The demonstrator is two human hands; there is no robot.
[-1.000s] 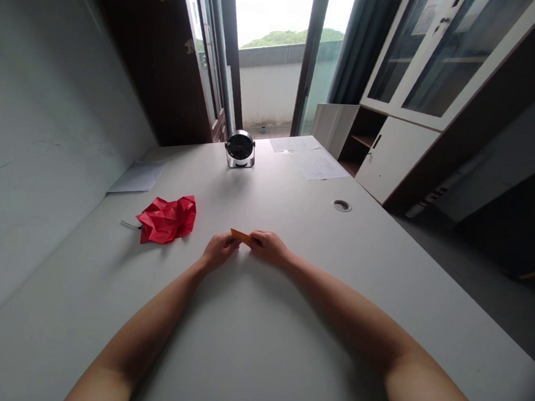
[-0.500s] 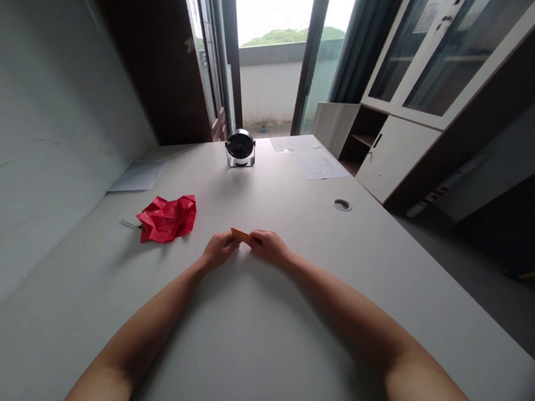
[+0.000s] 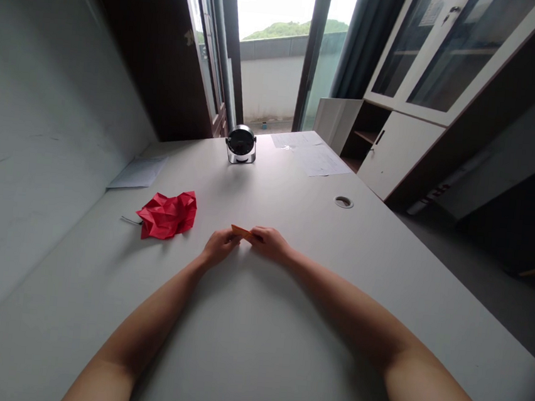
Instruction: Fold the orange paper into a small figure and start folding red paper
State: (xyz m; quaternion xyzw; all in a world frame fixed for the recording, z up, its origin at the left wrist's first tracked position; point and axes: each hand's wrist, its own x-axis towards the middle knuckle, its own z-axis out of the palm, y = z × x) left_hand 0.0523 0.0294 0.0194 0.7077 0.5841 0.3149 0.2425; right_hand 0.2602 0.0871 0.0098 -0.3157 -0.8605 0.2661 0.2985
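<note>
A small folded piece of orange paper (image 3: pixel 241 231) is held between both hands above the middle of the white table. My left hand (image 3: pixel 219 246) is closed on its left end, fingers curled underneath. On the other end, my right hand (image 3: pixel 270 243) pinches the paper with thumb and fingers. Much of the paper is covered by the fingers, so its full shape is hidden. Left of my left hand lies a creased sheet of red paper (image 3: pixel 167 215), with a thin metallic item (image 3: pixel 131 221) sticking out from under its left side.
A round black device on a silver stand (image 3: pixel 241 144) stands at the table's (image 3: pixel 265 326) far edge. White sheets (image 3: pixel 321 160) lie at the back right, and another paper (image 3: pixel 138 172) by the left wall. A cable hole (image 3: pixel 343 202) is at right.
The camera view has shifted slightly, so the scene sits a little higher. Both hands keep their hold on the orange paper, almost unmoved.
</note>
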